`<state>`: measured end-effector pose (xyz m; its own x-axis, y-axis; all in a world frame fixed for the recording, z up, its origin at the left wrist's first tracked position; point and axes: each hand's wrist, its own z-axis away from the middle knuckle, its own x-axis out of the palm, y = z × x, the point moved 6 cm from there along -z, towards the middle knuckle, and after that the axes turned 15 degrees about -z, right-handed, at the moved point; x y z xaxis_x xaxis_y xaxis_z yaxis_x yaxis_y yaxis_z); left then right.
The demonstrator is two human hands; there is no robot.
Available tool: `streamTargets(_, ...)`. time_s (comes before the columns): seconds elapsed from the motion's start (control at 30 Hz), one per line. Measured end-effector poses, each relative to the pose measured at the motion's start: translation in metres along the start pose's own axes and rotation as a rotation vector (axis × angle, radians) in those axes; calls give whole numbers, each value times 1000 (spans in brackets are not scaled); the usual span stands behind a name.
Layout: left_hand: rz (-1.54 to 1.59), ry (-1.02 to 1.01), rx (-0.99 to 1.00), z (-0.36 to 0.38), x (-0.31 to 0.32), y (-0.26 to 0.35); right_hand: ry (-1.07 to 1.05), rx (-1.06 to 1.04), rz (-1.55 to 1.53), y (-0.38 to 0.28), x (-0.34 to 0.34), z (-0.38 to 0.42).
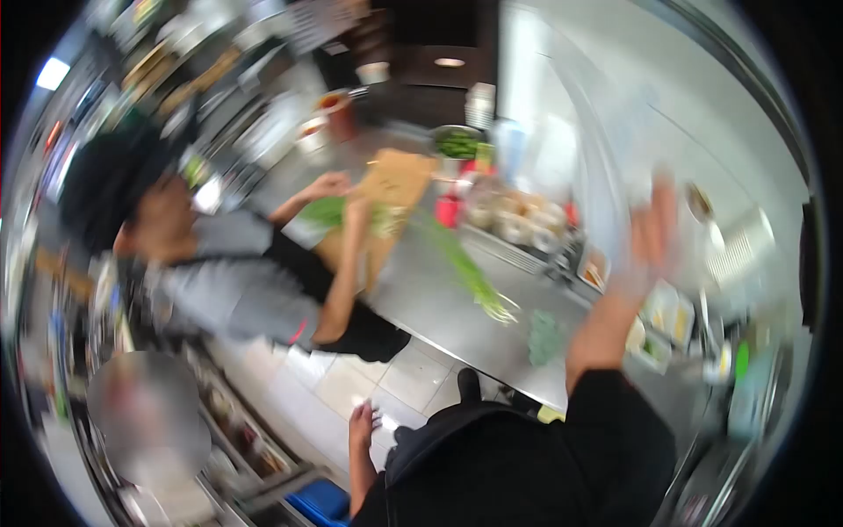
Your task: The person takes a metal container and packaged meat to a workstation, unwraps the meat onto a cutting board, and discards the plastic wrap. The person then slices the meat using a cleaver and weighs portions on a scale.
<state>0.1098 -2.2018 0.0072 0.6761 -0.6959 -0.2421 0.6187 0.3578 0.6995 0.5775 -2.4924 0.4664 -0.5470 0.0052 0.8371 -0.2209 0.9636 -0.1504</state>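
Observation:
My right hand (652, 233) is raised at the right, its fingers stretched upward and blurred, in front of a clear hanging plastic sheet (597, 132). My left hand (362, 423) hangs low over the tiled floor, fingers loosely curled and partly apart, with nothing visible in it. Between them, on the steel counter (421, 299), lies a bunch of green onions (465, 272) with its white roots toward me. A green cloth (545, 338) rests nearer my right arm.
A co-worker (237, 290) stands at the left, both hands over greens on a wooden cutting board (395, 180). Jars (518, 220) and a metal pot of chopped greens (457, 143) line the back. A blue container (320, 502) is low at the bottom.

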Motion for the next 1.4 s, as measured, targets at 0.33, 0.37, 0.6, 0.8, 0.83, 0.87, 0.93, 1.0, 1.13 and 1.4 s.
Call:
streamTargets(0.33,604,-838,411,97,-67,145,-635,2030,388,328,-50,343)
streamTargets(0.37,631,-807,425,98,-83,135,-670,2056,381,350,-46,359)
streamTargets(0.6,432,165,436,129,-227,53,-605,1539,448,478,31,466)
streamTargets(0.8,403,455,480,136,-304,1,-647,1406,748,570,68,499)
streamTargets(0.83,197,482,396,133,-314,-6,-691,1427,762,585,75,502)
streamTargets(0.87,267,417,311,125,-321,-15,-755,1407,769,602,76,505)
streamTargets(0.93,373,514,284,113,-346,-26,-821,1445,778,640,73,516)
streamTargets(1.0,648,634,340,93,-376,-44,-961,1416,844,686,69,528)
streamTargets(1.13,1190,448,498,68,-434,-22,-1009,1160,984,780,66,530)
streamTargets(1.4,123,891,229,2,-580,15,237,2013,207,992,71,486)
